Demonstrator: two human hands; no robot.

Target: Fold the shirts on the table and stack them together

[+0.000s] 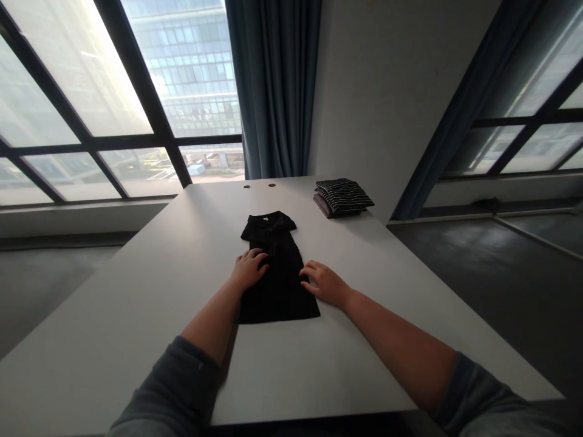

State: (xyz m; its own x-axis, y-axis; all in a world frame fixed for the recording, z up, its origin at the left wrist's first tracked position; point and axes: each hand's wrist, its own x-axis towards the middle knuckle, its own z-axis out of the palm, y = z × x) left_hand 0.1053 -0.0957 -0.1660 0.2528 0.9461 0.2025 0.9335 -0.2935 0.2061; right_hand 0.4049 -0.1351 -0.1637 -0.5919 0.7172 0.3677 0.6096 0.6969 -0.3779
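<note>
Though folded lengthwise into a long narrow strip, one black polo shirt (279,285) flat on a white table (136,291), straight ahead at 12 o'clock, its long axis running away from the body, collar (268,224) toward 12 and hem (279,314) toward 6. Left hand (249,270) on top of the strip's 9 o'clock side, fingers (259,258) open and slightly spread, with no visible pinch. Right hand (324,284) just beside the 3 o'clock edge, fingertips (307,274) loosely curled against the cloth, any hold impossible to tell. Left hand the nearer to the strip's middle. Farther out at 1 o'clock, a stack of folded striped garments (344,196); beyond, a blue curtain (273,79) and, at 11 o'clock, a tall window (182,73).
</note>
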